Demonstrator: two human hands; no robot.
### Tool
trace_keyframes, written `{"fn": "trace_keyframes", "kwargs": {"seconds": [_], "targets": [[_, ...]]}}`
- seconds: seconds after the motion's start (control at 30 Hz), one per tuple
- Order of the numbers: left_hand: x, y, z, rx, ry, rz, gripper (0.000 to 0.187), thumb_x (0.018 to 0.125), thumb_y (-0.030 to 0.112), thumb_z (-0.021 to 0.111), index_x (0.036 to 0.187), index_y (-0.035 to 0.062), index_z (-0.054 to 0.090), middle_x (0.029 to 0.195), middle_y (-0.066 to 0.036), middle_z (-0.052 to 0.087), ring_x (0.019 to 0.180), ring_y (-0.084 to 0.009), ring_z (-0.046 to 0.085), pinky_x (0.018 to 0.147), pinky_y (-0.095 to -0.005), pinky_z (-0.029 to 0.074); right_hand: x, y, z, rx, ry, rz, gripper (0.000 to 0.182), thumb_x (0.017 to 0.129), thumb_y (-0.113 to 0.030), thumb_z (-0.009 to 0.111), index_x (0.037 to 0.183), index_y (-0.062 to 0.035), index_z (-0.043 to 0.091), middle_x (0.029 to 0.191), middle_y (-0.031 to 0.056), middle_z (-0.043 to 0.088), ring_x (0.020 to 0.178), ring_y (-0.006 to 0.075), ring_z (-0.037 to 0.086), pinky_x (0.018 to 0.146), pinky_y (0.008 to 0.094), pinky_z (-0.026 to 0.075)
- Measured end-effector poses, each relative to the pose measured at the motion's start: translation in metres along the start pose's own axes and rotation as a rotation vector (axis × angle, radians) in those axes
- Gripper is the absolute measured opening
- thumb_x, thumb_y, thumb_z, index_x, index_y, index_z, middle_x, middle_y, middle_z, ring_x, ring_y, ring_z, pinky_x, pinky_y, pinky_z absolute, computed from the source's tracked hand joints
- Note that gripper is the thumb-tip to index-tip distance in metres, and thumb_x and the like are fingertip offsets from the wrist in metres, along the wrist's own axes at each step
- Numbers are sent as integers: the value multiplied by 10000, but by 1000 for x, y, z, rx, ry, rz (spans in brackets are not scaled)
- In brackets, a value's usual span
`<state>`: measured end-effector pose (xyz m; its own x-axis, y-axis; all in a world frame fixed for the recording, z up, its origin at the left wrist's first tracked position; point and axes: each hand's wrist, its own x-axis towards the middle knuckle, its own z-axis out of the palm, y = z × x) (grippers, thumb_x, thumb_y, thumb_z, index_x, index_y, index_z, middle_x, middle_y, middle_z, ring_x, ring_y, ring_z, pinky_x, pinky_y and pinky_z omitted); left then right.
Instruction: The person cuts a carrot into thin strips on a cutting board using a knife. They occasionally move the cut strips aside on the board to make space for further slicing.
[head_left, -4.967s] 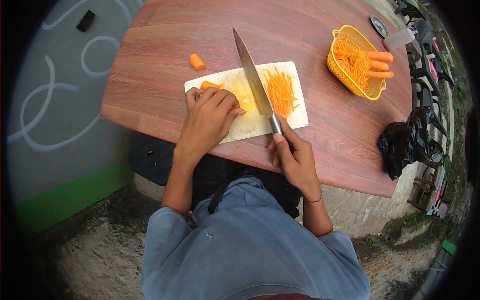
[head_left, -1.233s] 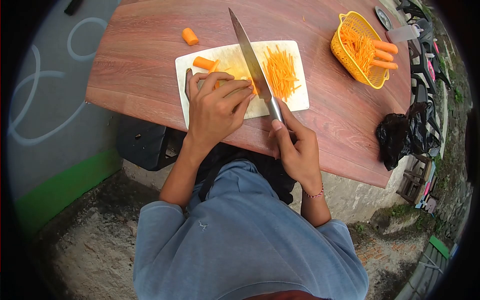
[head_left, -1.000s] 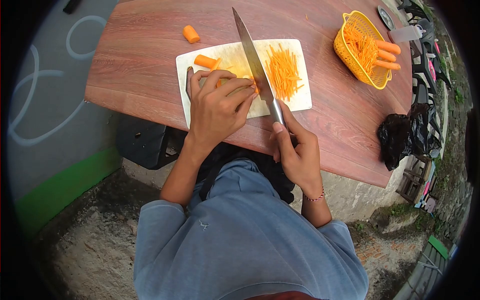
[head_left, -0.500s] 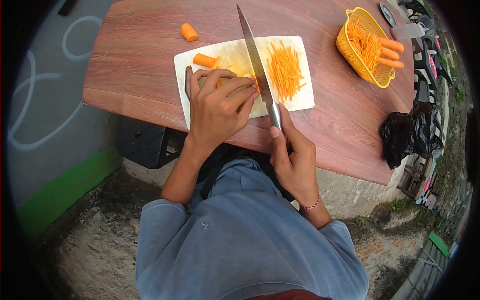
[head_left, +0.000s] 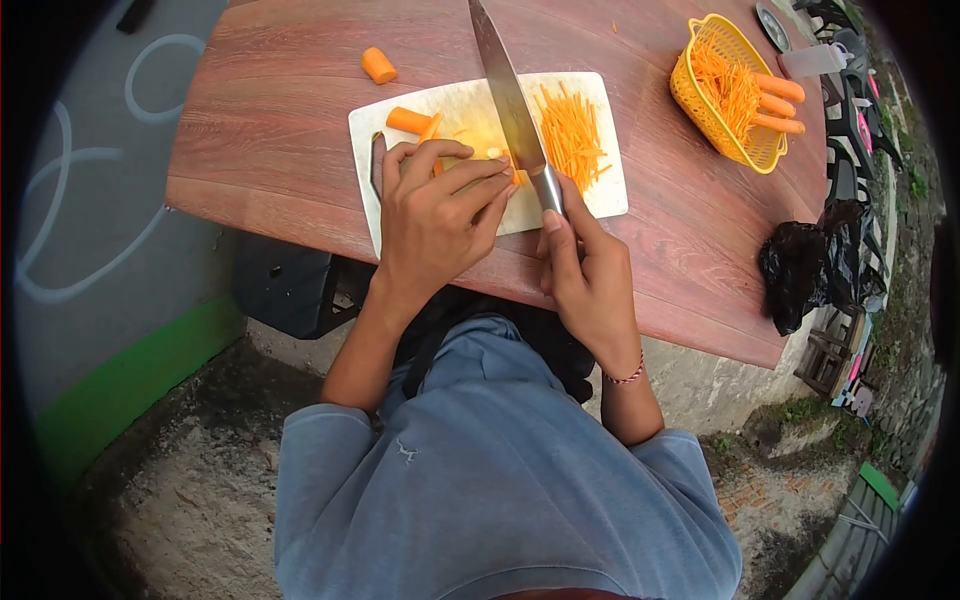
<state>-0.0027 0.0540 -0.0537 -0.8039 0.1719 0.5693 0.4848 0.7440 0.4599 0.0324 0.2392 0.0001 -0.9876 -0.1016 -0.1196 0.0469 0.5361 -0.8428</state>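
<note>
My right hand (head_left: 585,265) is closed round the handle of a large kitchen knife (head_left: 512,100), its blade pointing away from me over the white cutting board (head_left: 470,95). Beside the blade, my left hand (head_left: 440,205) has its curled fingertips pressed on a piece of carrot (head_left: 517,176), mostly hidden under them. A pile of thin carrot strips (head_left: 575,140) lies on the board right of the knife. To the left, a carrot chunk (head_left: 408,121) rests on the board, close to a peeler (head_left: 377,160) partly covered by my left hand.
Another carrot chunk (head_left: 378,66) sits on the wooden table (head_left: 270,130) beyond the board. At the right stands a yellow basket (head_left: 700,105) with carrot strips and whole carrots (head_left: 778,105). A black plastic bag (head_left: 800,270) lies at the right edge, and a clear bottle (head_left: 812,62) is farther back.
The knife and my right hand have moved slightly forward, and the blade is turned so more of its flat side shows. My left hand has stayed in place.
</note>
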Motion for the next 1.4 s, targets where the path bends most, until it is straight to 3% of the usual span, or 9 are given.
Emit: {"fn": "trace_keyframes", "kwargs": {"seconds": [0.03, 0.07, 0.17, 0.3, 0.4, 0.5, 0.93, 1.13, 1.4], "targets": [[0, 0, 0, 2, 3, 1, 99, 847, 180, 846, 930, 127, 847, 1068, 46, 817, 1073, -211, 688, 1004, -460, 417, 1, 4, -3, 105, -40, 94, 465, 1103, -127, 583, 1533, 43, 532, 768, 188, 652, 683, 245, 688, 674, 370, 537], [1, 1, 0, 3, 9, -1, 99, 847, 180, 846, 930, 127, 847, 1068, 46, 817, 1073, -211, 688, 1004, -460, 417, 1, 6, -5, 101, -41, 88, 465, 1103, -127, 583, 1533, 43, 532, 768, 188, 652, 683, 245, 688, 674, 370, 537], [1, 2, -1, 9, 15, 3, 97, 848, 174, 847, 931, 124, 846, 1071, 46, 818, 1074, -209, 688, 1003, -456, 419, -3, 6, -11, 167, 16, 131, 474, 1106, -132, 581, 1550, 29, 532, 742, 65, 619, 672, 113, 586, 654, 299, 508], [2, 3, -3, -5, 8, -5, 90, 845, 169, 849, 920, 118, 846, 1070, 44, 815, 1066, -208, 687, 991, -455, 429, -8, 7, -9, 193, 16, 116, 473, 1103, -129, 589, 1546, 29, 538, 747, 87, 614, 686, 118, 577, 682, 304, 520], [2, 3, -2, -12, 8, -15, 90, 842, 168, 852, 914, 115, 846, 1064, 39, 812, 1060, -210, 684, 981, -455, 435, -11, 5, -7, 134, -42, 90, 465, 1096, -124, 601, 1530, 36, 550, 842, 183, 697, 756, 190, 684, 756, 334, 551], [1, 2, -1, -21, 8, -20, 94, 837, 170, 855, 912, 114, 845, 1056, 35, 809, 1054, -212, 683, 973, -455, 439, -14, 8, -3, 143, -26, 46, 447, 1085, -120, 615, 1496, 51, 571, 1149, 345, 724, 1046, 396, 775, 890, 388, 569], [2, 2, -1, -15, 6, -12, 108, 829, 167, 858, 918, 107, 847, 1033, 37, 802, 1048, -209, 683, 986, -454, 436, -21, 5, -1, 109, -21, 37, 436, 1081, -103, 617, 1480, 69, 575, 1171, 350, 717, 1116, 435, 752, 933, 399, 571], [2, 1, -1, -8, -1, -9, 113, 829, 163, 856, 926, 107, 849, 1030, 36, 801, 1060, -214, 681, 1000, -451, 432, -29, -15, -3, 13, -64, 136, 460, 1077, -86, 614, 1504, 72, 544, 1024, 309, 716, 945, 434, 761, 823, 432, 576], [5, 4, -7, 0, -34, 7, 140, 818, 118, 851, 957, 109, 863, 1062, 34, 817, 1070, -227, 687, 1020, -430, 428, -34, -10, 11, -153, 83, -147, 454, 1063, -72, 616, 1493, 58, 549, 952, 290, 694, 828, 457, 728, 724, 484, 565]]}}
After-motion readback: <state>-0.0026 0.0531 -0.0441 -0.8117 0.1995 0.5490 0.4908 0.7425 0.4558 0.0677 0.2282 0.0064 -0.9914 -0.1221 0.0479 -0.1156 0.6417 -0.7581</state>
